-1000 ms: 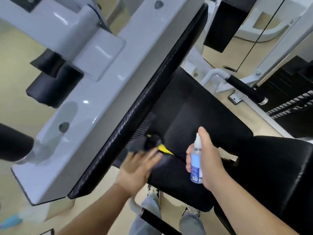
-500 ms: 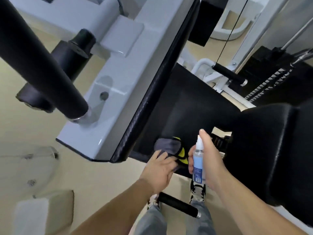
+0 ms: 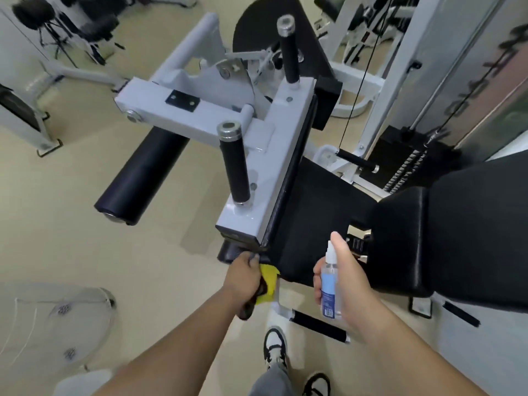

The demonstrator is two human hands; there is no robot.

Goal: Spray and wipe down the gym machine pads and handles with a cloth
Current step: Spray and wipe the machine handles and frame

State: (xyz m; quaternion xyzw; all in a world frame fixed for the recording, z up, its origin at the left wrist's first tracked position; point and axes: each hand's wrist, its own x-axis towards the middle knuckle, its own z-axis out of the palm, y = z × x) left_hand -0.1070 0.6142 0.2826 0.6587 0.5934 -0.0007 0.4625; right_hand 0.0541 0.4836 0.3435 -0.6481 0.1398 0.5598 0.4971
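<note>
My left hand (image 3: 244, 277) grips a grey and yellow cloth (image 3: 267, 282) at the near left corner of the black seat pad (image 3: 311, 224). My right hand (image 3: 343, 281) holds a small clear spray bottle (image 3: 328, 284) with a blue label upright, its white nozzle under my index finger, just in front of the seat pad. A grey arm with a black pad along its edge (image 3: 288, 178) rises left of the seat and carries two black upright handles (image 3: 237, 167) (image 3: 289, 55). A thick black back pad (image 3: 445, 241) stands to the right.
A black roller pad (image 3: 143, 175) sticks out to the left over the beige floor. A short black handle (image 3: 317, 324) lies low by my feet. The weight stack and cable (image 3: 405, 172) stand behind the seat. A folded transparent sheet (image 3: 60, 318) lies on the floor at lower left.
The view has pulled back and up, showing the whole machine. My left hand has drawn the cloth off the seat surface to its near corner and closed around it. The bottle stays upright.
</note>
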